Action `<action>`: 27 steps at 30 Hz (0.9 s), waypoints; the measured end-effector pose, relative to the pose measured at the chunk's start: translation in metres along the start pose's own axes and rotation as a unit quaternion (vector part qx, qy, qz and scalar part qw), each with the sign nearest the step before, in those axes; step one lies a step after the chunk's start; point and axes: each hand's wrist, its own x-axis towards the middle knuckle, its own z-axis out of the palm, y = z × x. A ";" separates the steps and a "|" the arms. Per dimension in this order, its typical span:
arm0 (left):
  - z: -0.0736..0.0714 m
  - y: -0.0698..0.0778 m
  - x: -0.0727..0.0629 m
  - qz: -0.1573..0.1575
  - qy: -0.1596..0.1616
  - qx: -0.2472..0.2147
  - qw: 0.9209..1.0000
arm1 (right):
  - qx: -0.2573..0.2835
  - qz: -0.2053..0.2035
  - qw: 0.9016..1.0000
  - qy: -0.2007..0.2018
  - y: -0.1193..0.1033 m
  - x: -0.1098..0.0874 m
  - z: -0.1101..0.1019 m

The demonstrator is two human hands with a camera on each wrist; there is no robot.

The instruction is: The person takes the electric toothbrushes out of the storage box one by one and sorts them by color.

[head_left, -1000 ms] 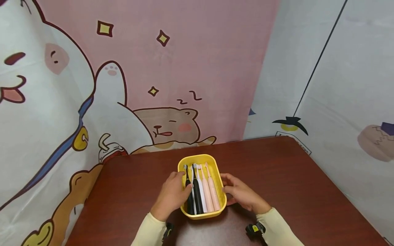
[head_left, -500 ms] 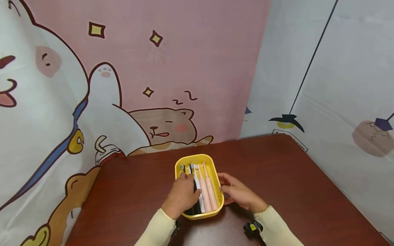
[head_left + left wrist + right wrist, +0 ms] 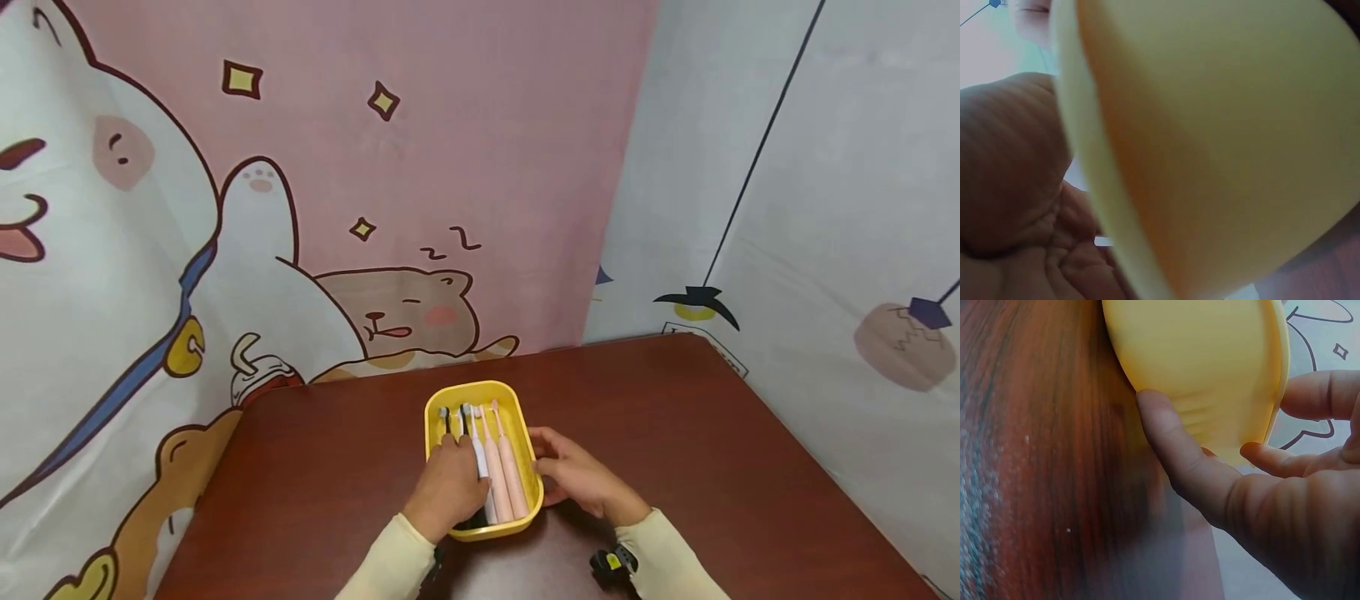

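Observation:
A yellow plastic tray (image 3: 432, 414) with a raised rim stands on the table in the head view. Black, white and pink electric toothbrushes lie side by side in it, including a pink toothbrush (image 3: 512, 477). My left hand (image 3: 450, 490) reaches into the tray's left side, fingers curled down on the black toothbrushes (image 3: 462, 422) and covering their handles. Its thumb lies by the white toothbrush (image 3: 478, 450). My right hand (image 3: 581, 475) holds the tray's right side, and in the right wrist view its fingers (image 3: 1169, 447) touch the outer wall and rim.
The dark red-brown wooden table (image 3: 675, 425) spreads around the tray. Behind it hangs a pink and white cartoon-printed cloth (image 3: 525, 167), with a pale printed cloth (image 3: 810, 208) at the right. In the left wrist view the tray's wall (image 3: 1229, 125) fills most of the picture.
My left hand has moved from the tray's left rim inward and rightward over the black toothbrushes, and its fingers have curled onto them. My right hand stays at the tray's right side.

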 end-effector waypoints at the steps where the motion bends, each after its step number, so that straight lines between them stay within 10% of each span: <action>1: 0.002 0.000 0.000 -0.001 0.001 0.003 1.000 | 0.001 0.001 1.000 -0.002 0.001 -0.001 0.000; 27: 0.009 0.014 0.007 -0.022 0.018 0.035 0.999 | 0.008 -0.005 1.000 -0.004 0.000 0.000 0.000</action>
